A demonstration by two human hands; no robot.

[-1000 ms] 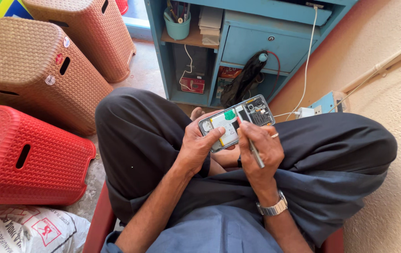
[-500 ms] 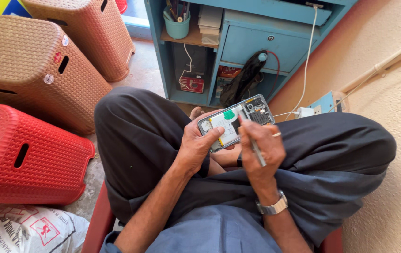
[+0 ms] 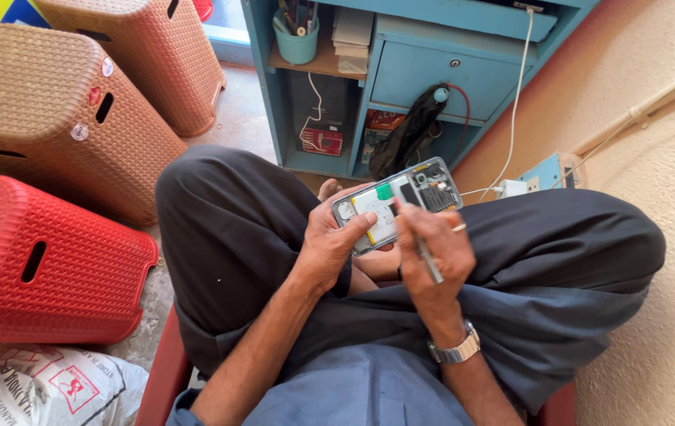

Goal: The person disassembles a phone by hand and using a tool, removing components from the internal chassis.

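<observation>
The left hand (image 3: 330, 244) grips an opened phone (image 3: 397, 201) from beneath, thumb laid across its white inner plate, fingers curled around the near left end. The phone lies tilted over the person's crossed legs, its back cover off, showing a green patch and dark circuit parts toward the far right end. The right hand (image 3: 436, 252) is closed around a thin metal tool (image 3: 424, 252), held like a pen, with its tip resting on the phone's middle. A ring shows on one finger and a metal wristwatch (image 3: 456, 349) sits on that wrist.

Beyond the hands, dark trousers (image 3: 227, 237) cover both knees and a blue shirt (image 3: 369, 390) fills the near edge. Further off stands a blue cabinet (image 3: 424, 67) with a drawer, a teal cup of tools (image 3: 296, 39) on its shelf and a white cable (image 3: 519, 95) hanging down its front. On the left are a red plastic stool (image 3: 45, 268) and two brown woven stools (image 3: 61, 118), with a printed sack (image 3: 37, 390) at the near left corner.
</observation>
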